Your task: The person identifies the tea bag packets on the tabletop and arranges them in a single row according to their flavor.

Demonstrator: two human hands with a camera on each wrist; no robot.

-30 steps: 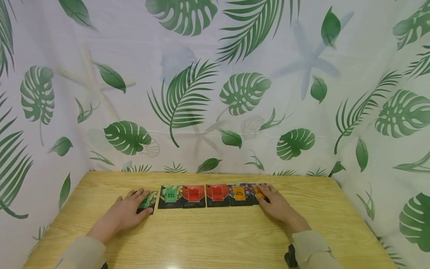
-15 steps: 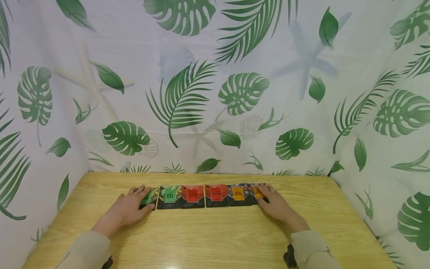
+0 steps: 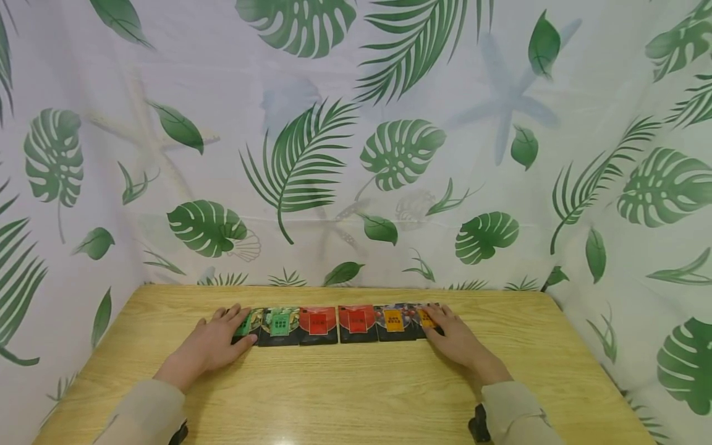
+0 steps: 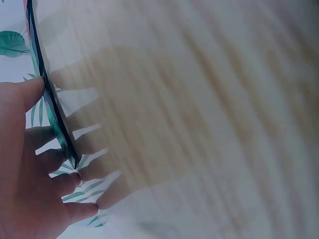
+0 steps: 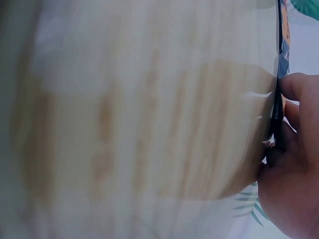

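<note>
A row of flat, square packets lies across the far part of the table. From left to right come two green packets, two red packets and two packets with orange labels. My left hand rests on the leftmost green packet, its fingers stretched over it and its thumb at the near right corner. Beside it the second green packet sits edge to edge. At the other end, my right hand lies over the rightmost orange-labelled packet and hides part of it. In the right wrist view its thumb touches the packet's edge.
Two red packets and another orange-labelled packet lie between the hands. The wood-grain table backs onto a white leaf-print cloth, which also hangs at both sides.
My left hand has slid the leftmost green packet right and slightly away, straightening it and closing the gap to its neighbour. My right hand has stayed at its end of the row.
</note>
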